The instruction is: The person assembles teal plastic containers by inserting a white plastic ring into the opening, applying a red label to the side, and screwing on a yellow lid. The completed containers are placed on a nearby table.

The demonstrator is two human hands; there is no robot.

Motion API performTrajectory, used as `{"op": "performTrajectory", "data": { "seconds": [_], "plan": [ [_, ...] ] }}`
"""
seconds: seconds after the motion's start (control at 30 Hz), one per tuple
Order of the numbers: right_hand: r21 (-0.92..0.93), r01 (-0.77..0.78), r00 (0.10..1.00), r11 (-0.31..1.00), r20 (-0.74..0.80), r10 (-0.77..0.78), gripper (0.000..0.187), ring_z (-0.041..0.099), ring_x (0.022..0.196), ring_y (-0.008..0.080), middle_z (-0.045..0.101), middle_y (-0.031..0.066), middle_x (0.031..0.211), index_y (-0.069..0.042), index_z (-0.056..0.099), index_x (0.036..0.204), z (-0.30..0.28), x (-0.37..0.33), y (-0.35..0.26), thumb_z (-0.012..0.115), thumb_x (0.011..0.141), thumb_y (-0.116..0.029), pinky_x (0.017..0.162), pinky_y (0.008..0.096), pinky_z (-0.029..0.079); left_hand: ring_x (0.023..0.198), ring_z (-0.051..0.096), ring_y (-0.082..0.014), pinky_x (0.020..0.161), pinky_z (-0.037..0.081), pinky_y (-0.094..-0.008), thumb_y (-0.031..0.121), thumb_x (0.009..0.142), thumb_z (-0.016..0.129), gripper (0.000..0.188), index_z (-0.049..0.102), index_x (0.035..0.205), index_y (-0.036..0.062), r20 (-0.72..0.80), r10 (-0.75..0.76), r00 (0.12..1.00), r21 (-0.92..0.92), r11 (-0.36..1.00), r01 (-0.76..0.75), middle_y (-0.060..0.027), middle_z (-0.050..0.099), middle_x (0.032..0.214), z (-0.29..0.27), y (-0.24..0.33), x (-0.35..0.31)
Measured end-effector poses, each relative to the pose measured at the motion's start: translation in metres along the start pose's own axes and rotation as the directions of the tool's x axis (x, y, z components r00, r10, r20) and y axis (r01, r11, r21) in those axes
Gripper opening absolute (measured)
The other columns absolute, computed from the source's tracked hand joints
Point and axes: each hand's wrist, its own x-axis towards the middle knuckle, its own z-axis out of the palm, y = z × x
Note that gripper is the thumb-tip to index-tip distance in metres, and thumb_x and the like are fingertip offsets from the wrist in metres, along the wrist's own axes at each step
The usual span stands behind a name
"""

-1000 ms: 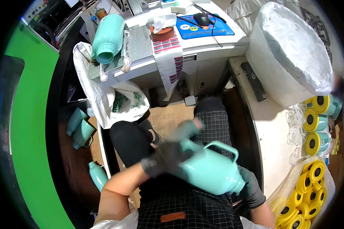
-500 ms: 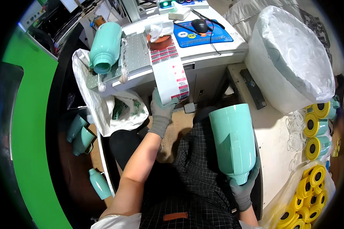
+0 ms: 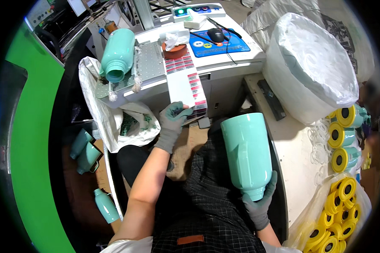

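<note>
My right hand (image 3: 259, 208), in a grey glove, is wrapped round the narrow neck of a turquoise thermos jug shell (image 3: 250, 156). The shell points neck-down over my right thigh, with its wide end up and its handle facing me. My left hand (image 3: 173, 124), gloved with a bare fingertip showing, pinches at the lower left edge of a label sheet (image 3: 181, 88). White backing and red-and-white labels make up this sheet, which hangs over the table's front edge. Whether a loose label sits between my fingertips is too small to tell.
Another turquoise shell (image 3: 119, 52) lies on the perforated metal plate (image 3: 150, 63). An orange tape roll (image 3: 174, 51) rests on the label strip, left of a mouse (image 3: 215, 35). A big white bag (image 3: 312, 67) and yellow-rimmed parts (image 3: 340, 211) stand right; a white sack (image 3: 145, 133) hangs left.
My left hand has shifted slightly left, its fingers now pinched at the sheet's edge. The sheet's lower end hangs straighter. The view has turned a little; my right hand still holds the shell.
</note>
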Motion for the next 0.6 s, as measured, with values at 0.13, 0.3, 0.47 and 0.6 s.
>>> {"op": "performTrajectory", "data": {
  "seconds": [0.13, 0.3, 0.47, 0.6],
  "plan": [
    [-0.103, 0.031, 1.0, 0.994, 0.009, -0.03, 0.113, 0.047, 0.138, 0.0289, 0.04, 0.0183, 0.152, 0.0, 0.02, 0.16, -0.003, -0.005, 0.002, 0.085, 0.07, -0.02, 0.115, 0.0433, 0.041, 0.089, 0.066, -0.0159, 0.078, 0.055, -0.0276, 0.0, 0.08, 0.083, 0.022, 0.072, 0.099, 0.002, -0.141, 0.359, 0.923, 0.469, 0.845, -0.257, -0.0055, 0.06, 0.107, 0.003, -0.009, -0.047],
    [-0.166, 0.052, 0.998, 0.985, 0.037, -0.047, 0.115, 0.047, 0.138, 0.0307, 0.039, 0.0187, 0.153, 0.0, 0.02, 0.161, 0.001, -0.01, 0.007, 0.085, 0.068, -0.021, 0.115, 0.0451, 0.042, 0.078, 0.071, -0.0165, 0.072, 0.059, -0.0276, 0.007, 0.094, 0.073, 0.019, 0.07, 0.11, -0.0025, 0.283, -0.399, 0.872, -0.453, 0.746, 0.488, -0.0104, 0.074, 0.095, 0.042, 0.061, -0.106],
    [-0.127, 0.062, 0.997, 0.99, 0.058, -0.055, 0.116, 0.046, 0.14, 0.0332, 0.033, 0.0204, 0.157, -0.004, 0.02, 0.162, 0.001, -0.01, 0.004, 0.085, 0.068, -0.021, 0.115, 0.0469, 0.042, 0.081, 0.068, -0.0137, 0.072, 0.055, -0.0262, 0.009, 0.1, 0.063, 0.016, 0.07, 0.11, -0.0025, 0.451, -0.351, 0.821, -0.477, 0.683, 0.554, -0.0092, 0.072, 0.094, 0.066, 0.086, -0.11],
    [-0.269, 0.135, 0.989, 0.954, 0.093, -0.114, 0.118, 0.043, 0.143, 0.0348, 0.029, 0.0213, 0.16, -0.007, 0.018, 0.163, -0.003, -0.011, 0.006, 0.086, 0.068, -0.023, 0.114, 0.048, 0.042, 0.081, 0.068, -0.0134, 0.072, 0.054, -0.0253, 0.008, 0.1, 0.062, 0.016, 0.069, 0.11, -0.0025, 0.435, -0.381, 0.816, -0.409, 0.724, 0.556, -0.0094, 0.072, 0.096, 0.064, 0.099, -0.111]
  ]
}}
